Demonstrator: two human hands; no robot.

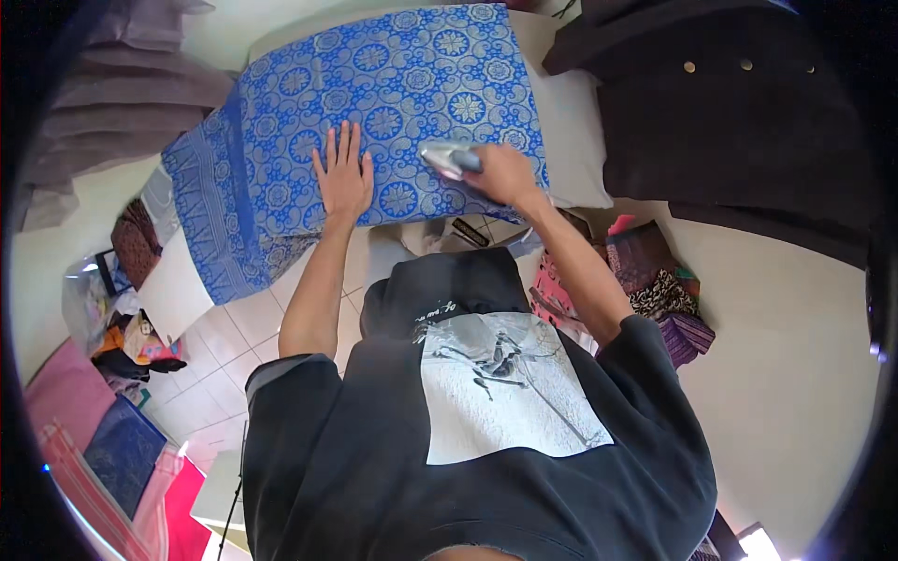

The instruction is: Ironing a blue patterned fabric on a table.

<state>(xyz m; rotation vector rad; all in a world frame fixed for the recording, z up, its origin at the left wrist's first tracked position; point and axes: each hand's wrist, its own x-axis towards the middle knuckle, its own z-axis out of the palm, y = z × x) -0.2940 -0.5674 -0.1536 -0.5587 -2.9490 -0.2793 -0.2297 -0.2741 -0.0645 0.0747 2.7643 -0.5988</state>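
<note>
A blue cloth [393,77] with a pale floral medallion pattern lies spread over a padded board, and its left end hangs down past the edge. My left hand [344,179] rests flat on the cloth, fingers apart and holding nothing. To its right, my right hand [501,172] is closed around the handle of a clothes iron [449,158]. The iron is on or just above the cloth, tip towards the left; blur hides whether its soleplate touches. A pale cover [572,133] shows beyond the cloth's right edge.
Dark garments with round buttons [715,133] hang at the right. A grey curtain [133,105] hangs at the left. Piles of folded fabric [666,301] lie right of me. Bags and clothes [140,343] sit on the tiled floor [217,343] at the left.
</note>
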